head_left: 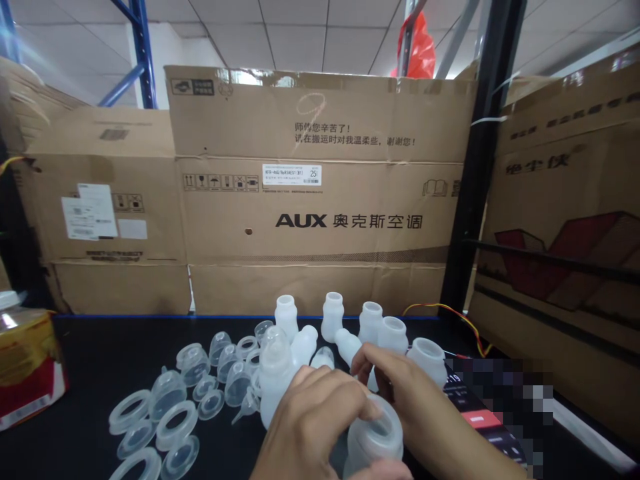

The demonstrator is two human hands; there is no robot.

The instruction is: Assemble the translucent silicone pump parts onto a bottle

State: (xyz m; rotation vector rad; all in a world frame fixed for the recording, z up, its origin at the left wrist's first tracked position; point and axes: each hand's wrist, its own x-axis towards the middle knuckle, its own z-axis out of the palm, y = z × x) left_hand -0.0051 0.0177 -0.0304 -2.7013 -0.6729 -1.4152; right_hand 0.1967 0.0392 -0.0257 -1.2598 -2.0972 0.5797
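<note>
At the near edge of the black worktop (90,373), at six o'clock in the head view, both hands meet over a translucent plastic bottle (373,440). Left hand (313,420) lies across the bottle's shoulder, fingers curled down onto it; its grip is closed on the bottle. Right hand (400,390) comes in from four o'clock, fingers bent toward the bottle's neck; whether its grip is closed on anything cannot be told.

Just beyond the hands, at twelve o'clock, stands an assembled bottle with a teat (277,380), upright. Behind it a cluster of open white bottles (370,323) stands or lies close together, some touching.

At nine to ten o'clock lie clear dome caps (193,363) and flat screw rings (129,410), scattered, several overlapping.

At three o'clock a pixelated dark device (495,413) rests on the worktop, with red and yellow wires (450,313) behind it. At the far left edge sits a yellow and red carton (27,363).

Along the back stand large cardboard boxes (320,200), one printed AUX.
</note>
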